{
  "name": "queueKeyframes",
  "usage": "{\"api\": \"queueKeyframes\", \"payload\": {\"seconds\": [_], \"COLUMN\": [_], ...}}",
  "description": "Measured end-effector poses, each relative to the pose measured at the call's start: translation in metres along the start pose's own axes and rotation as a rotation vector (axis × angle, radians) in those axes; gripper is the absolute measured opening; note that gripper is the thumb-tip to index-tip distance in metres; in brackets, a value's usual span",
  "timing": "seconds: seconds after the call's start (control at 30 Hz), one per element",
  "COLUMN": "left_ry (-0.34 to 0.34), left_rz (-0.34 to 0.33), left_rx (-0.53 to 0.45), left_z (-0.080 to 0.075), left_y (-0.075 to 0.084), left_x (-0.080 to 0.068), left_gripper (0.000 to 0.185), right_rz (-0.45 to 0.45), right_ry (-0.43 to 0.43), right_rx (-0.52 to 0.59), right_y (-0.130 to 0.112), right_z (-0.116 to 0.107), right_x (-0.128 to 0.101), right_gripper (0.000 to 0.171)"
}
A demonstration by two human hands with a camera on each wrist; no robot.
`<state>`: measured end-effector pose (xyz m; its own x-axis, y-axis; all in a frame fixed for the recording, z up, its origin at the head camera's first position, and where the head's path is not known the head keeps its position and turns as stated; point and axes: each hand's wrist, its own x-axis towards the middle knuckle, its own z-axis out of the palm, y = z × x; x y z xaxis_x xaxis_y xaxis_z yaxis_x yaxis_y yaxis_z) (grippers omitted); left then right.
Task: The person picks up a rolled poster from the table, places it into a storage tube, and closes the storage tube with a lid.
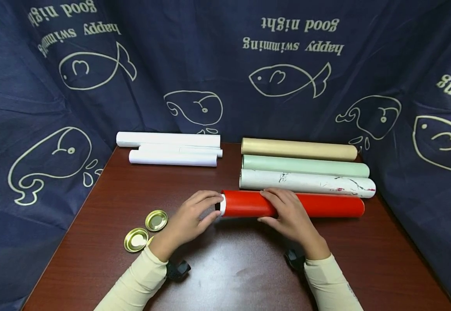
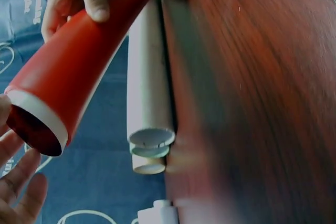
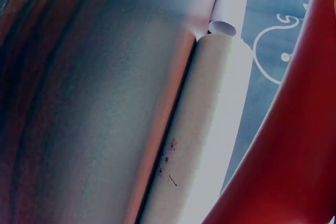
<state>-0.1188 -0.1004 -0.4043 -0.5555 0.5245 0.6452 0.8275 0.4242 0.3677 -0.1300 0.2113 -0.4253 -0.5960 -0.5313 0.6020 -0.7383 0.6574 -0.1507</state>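
Bare table (image 1: 229, 268) lies open in front of the red tube (image 1: 326, 205) and between the two forearms; a wide strip also runs free between the white rolls (image 1: 171, 149) at the back left and the hands. Behind the red tube, three tubes (image 1: 307, 166) lie side by side, close together, blocking the back right. Two gold lids (image 1: 147, 229) sit just left of the left hand (image 1: 188, 218); blue cloth (image 1: 35, 129) walls in the back and both sides.
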Motion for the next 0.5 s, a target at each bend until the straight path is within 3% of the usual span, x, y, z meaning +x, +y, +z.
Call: {"api": "queueKeyframes", "payload": {"seconds": [0.23,0.5], "left_ry": [0.065,0.081], "left_rz": [-0.018,-0.056], "left_rx": [-0.042,-0.099], "left_z": [0.011,0.021], "left_y": [0.004,0.005], "left_x": [0.003,0.002], "left_gripper": [0.035,0.035], "right_rz": [0.016,0.016], "right_ry": [0.0,0.001], "right_rx": [0.006,0.002], "right_y": [0.0,-0.001], "right_z": [-0.003,-0.002], "right_x": [0.002,0.001], "right_gripper": [0.069,0.069]}}
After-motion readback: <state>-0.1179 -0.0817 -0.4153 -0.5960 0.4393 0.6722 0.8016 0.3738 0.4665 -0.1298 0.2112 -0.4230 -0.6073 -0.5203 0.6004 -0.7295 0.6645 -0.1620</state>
